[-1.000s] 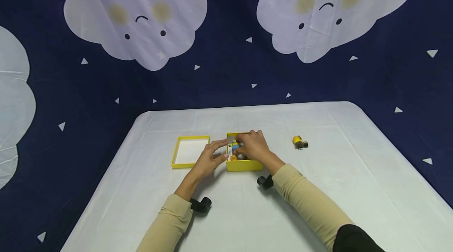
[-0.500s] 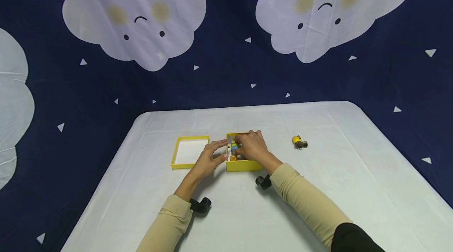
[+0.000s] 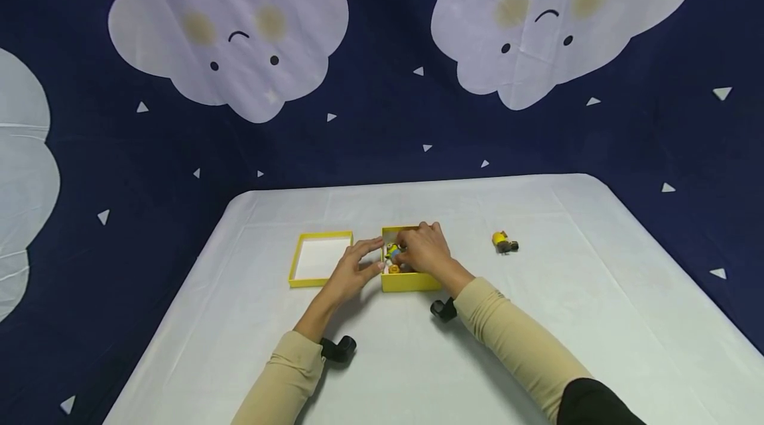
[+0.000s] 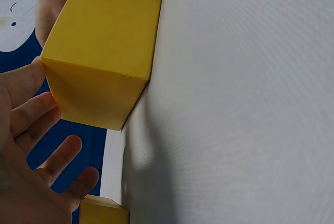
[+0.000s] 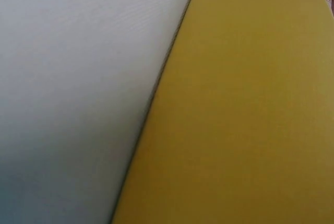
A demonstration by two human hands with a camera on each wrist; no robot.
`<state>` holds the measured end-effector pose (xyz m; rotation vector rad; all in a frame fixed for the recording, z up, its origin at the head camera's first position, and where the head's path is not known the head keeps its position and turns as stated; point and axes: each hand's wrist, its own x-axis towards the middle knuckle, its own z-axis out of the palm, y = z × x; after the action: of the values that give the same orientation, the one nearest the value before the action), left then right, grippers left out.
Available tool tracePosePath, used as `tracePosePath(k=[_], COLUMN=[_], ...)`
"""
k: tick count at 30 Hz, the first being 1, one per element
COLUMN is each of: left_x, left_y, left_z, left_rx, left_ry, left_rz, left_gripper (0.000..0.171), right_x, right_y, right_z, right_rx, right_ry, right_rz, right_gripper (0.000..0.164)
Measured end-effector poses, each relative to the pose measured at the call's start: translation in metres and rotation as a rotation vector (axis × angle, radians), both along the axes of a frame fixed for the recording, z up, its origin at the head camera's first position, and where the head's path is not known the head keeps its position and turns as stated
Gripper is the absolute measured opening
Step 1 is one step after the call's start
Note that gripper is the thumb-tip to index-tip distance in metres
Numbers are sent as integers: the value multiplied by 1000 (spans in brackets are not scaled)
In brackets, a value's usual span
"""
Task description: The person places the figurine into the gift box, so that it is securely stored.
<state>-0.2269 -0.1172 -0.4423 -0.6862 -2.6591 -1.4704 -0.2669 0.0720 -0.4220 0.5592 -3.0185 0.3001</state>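
Observation:
A yellow open-topped box (image 3: pixel 410 282) stands mid-table with small toys inside. My right hand (image 3: pixel 426 249) reaches into it from above, thumb and forefinger around a small yellow-and-blue toy figure (image 3: pixel 392 252). The other fingers reach over the box's far side. An orange-yellow toy piece (image 3: pixel 394 269) lies near the front left corner. With extended fingers, my left hand (image 3: pixel 351 271) touches the box's left edge; its fingertips meet the box corner in the left wrist view. The box wall (image 5: pixel 235 104) hides the right hand's fingers in the right wrist view.
Left of the box lies its shallow yellow lid (image 3: pixel 322 284), white inside facing up. To the right, a yellow-and-dark toy figure (image 3: pixel 504 243) lies on the white-covered table (image 3: pixel 555 292). A navy curtain with clouds (image 3: pixel 370 146) hangs behind.
Inside the box, the yellow-and-blue figure has shifted slightly left and tilted beside the right hand's fingers. The left hand has kept its place at the box's edge.

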Motion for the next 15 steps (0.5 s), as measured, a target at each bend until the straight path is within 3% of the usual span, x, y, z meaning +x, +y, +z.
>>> tracePosePath(k=[15], left_x=[2], left_y=[0], left_z=[2], left_rx=[9], left_ry=[-10], left_rz=[6], left_gripper=[47], right_x=[1], right_y=[2], right_z=[0], right_rx=[-44], right_ry=[-18], right_rz=[13], right_gripper=[39])
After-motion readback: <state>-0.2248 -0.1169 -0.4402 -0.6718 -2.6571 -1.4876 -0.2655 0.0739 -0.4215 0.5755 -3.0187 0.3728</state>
